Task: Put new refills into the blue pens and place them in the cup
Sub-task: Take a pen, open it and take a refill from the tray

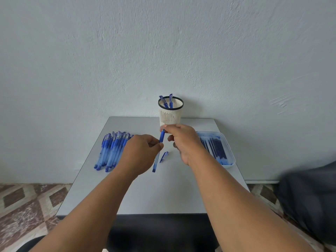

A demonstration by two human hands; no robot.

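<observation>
Both hands hold one blue pen (161, 136) above the table's middle. My left hand (140, 153) pinches its clear barrel, which hangs down to about (156, 163). My right hand (183, 140) pinches the blue grip section at the top end. A loose blue pen cap (164, 156) lies on the table just below the hands. A pile of several blue pens (112, 150) lies at the left. A white mesh cup (170, 113) with a black rim stands at the back, with two capped pens (168, 101) in it. Several refills lie in a pale tray (229, 151) at the right.
The grey table (145, 193) stands against a white wall. A dark cloth-like shape (309, 197) is at the far right. Patterned floor tiles (27, 202) show on both sides of the table.
</observation>
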